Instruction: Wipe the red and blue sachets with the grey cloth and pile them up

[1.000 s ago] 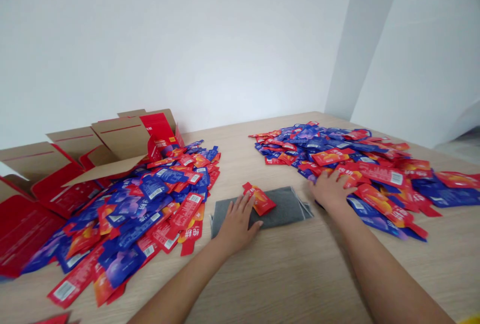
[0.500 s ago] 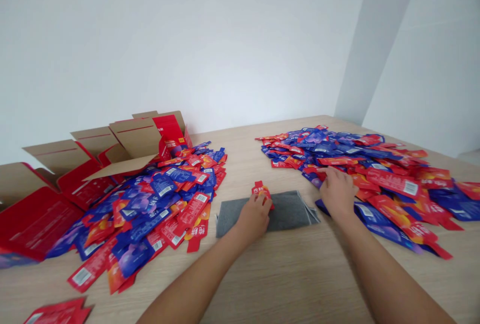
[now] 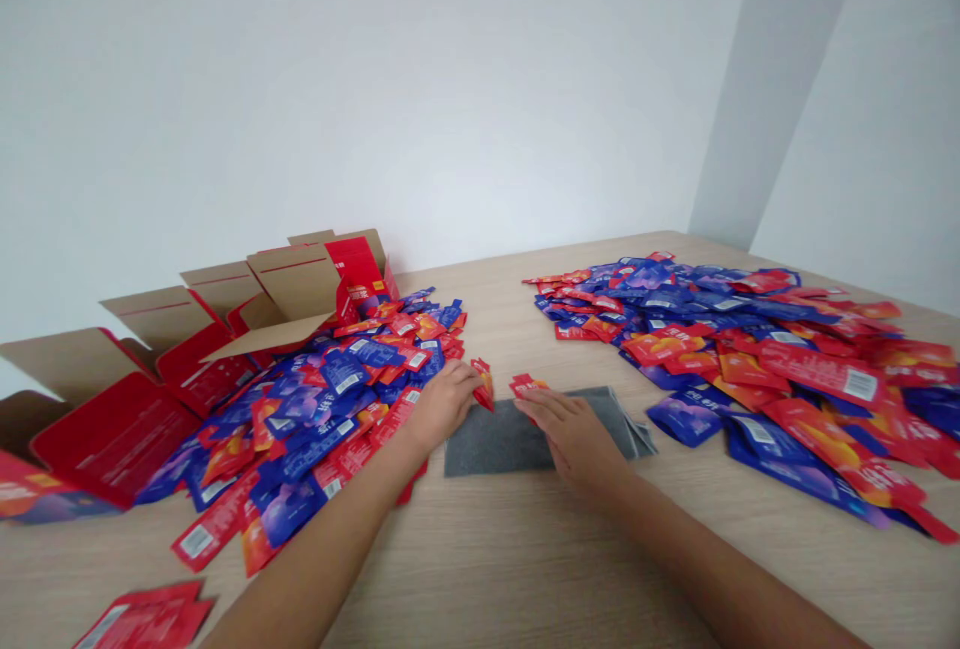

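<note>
Two bare hands work above one pale wooden table (image 3: 480, 564). The person's left hand (image 3: 450, 404) is narrowed, its fingertips pinching one tilted red-and-orange packet (image 3: 486, 391) at the left end of a gray cloth (image 3: 495, 447). The right hand (image 3: 581, 437) reaches over the cloth with its fingers lying across a second red packet (image 3: 524, 386) near the cloth's far edge; whether it grips that packet or only rests on it, one cannot tell. That makes two packets at the hands, on or just above the single folded cloth.

Two large piles flank the cloth, both mixing red and blue packets too overlapped to count: the left pile (image 3: 330, 404) and the right pile (image 3: 720, 319). Beyond the left pile stands a row of at least three cardboard boxes (image 3: 120, 424), red outside, brown inside, flaps raised. At the near left lie some loose red packets (image 3: 154, 619), at least two, overlapping.
</note>
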The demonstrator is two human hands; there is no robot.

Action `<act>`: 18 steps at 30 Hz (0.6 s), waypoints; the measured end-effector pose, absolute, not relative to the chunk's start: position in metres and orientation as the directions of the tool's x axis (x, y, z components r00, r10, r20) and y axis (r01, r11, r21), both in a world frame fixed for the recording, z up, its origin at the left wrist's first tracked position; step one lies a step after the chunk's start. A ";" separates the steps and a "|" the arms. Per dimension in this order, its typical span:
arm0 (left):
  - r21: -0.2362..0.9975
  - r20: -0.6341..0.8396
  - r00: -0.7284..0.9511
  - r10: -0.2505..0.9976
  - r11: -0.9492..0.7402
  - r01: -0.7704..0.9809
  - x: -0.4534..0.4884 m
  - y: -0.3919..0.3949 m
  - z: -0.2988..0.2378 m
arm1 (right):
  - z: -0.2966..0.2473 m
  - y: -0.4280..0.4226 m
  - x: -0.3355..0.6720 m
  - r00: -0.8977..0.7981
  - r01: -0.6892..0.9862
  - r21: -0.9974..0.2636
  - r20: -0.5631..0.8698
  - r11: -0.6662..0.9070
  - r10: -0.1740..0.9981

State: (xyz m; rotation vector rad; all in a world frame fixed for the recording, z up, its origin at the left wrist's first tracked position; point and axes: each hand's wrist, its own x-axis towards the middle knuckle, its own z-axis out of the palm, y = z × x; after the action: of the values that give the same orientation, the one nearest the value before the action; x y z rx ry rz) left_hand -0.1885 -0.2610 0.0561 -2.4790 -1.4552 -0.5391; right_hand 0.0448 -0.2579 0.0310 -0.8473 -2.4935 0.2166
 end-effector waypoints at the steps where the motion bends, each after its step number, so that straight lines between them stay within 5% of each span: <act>1: 0.010 0.460 0.405 0.790 -0.461 0.887 -0.199 -0.258 0.063 | 0.030 -0.260 0.043 -0.702 0.532 -0.307 0.362 0.789 0.614; 5: 0.058 0.666 0.140 0.733 -0.237 0.970 -0.257 -0.250 0.093 | 0.026 -0.261 0.041 -0.758 0.534 -0.301 0.242 0.790 0.605; 12: 0.031 0.772 -0.141 0.620 0.184 0.982 -0.305 -0.262 0.088 | 0.015 -0.272 0.035 -0.830 0.485 -0.267 0.158 0.833 0.534; 18: 0.069 0.438 0.207 0.875 -0.262 0.963 -0.202 -0.286 0.014 | -0.002 -0.272 0.029 -0.750 0.579 -0.230 0.224 0.782 0.622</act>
State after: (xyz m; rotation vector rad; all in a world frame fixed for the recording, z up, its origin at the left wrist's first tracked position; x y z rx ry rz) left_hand -0.2016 -0.2858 0.0137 -2.2604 -1.7557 -0.5853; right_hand 0.0286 -0.2721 -0.0019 -0.9277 -2.6867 0.2109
